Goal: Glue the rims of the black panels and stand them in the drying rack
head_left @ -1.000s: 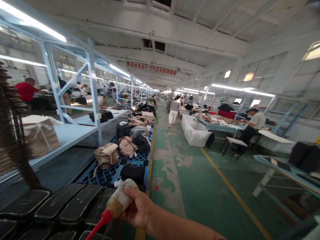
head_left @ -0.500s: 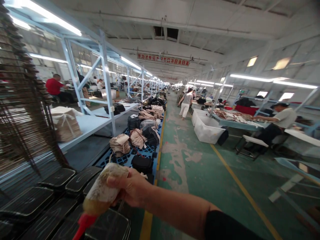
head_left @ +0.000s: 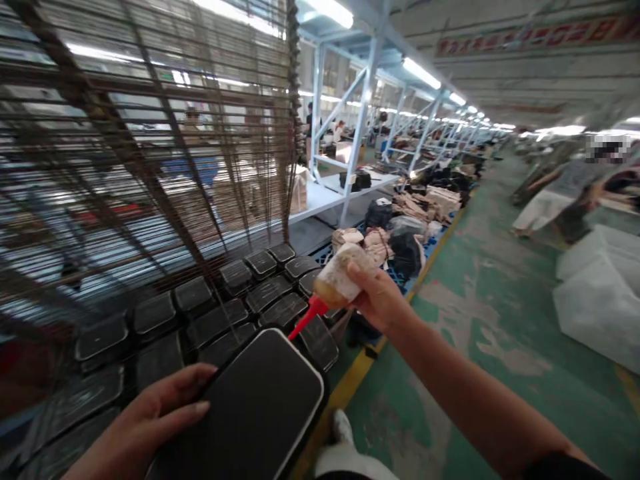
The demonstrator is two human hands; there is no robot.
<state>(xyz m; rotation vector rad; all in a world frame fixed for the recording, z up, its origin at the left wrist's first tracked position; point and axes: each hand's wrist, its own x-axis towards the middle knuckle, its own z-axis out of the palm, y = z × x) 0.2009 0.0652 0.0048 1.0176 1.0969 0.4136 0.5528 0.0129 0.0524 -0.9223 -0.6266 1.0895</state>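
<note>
My right hand [head_left: 381, 295] is closed round a squeeze bottle [head_left: 336, 277] of yellowish glue. Its red nozzle [head_left: 305, 317] points down and left, with the tip just above the far edge of a black rectangular panel [head_left: 260, 407]. My left hand [head_left: 150, 417] holds that panel from its left side, fingers laid along its edge. The panel is tilted up in front of me. Beyond it, several similar black panels [head_left: 215, 313] lie in rows on a rack.
A wire drying rack [head_left: 140, 133] fills the upper left. Bundles of material [head_left: 400, 233] lie on a blue pallet by a yellow floor line [head_left: 350, 383]. A person [head_left: 555, 193] walks along the green aisle at right, near white bins [head_left: 595, 293].
My view has swung left and down. My left hand has come into view with a black panel, and the bottle's nozzle now sits at the panel's edge.
</note>
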